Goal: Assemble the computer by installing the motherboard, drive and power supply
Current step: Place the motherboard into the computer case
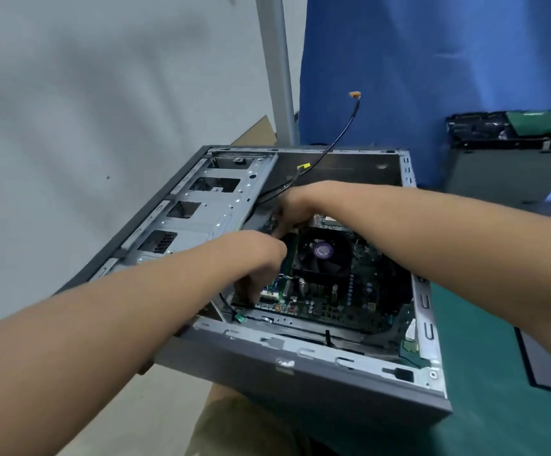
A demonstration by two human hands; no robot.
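An open grey computer case (300,363) lies on its side, partly over the table edge. Inside it sits the green motherboard (343,301) with a black CPU fan (322,255). My left hand (257,261) reaches into the case, and its fingers curl down over the motherboard's left edge beside a white connector. My right hand (295,205) comes across from the right and grips the board's far left corner with curled fingers. Its fingertips are hidden. A grey power supply (511,172) stands outside the case at the back right, with a drive (504,125) showing a green board on top.
The metal drive cage (208,205) fills the case's left half. A black cable with an orange plug (354,93) sticks up from the case. A green mat (484,357) covers the table, a blue cloth (432,60) hangs behind, and a dark panel (550,363) lies at right.
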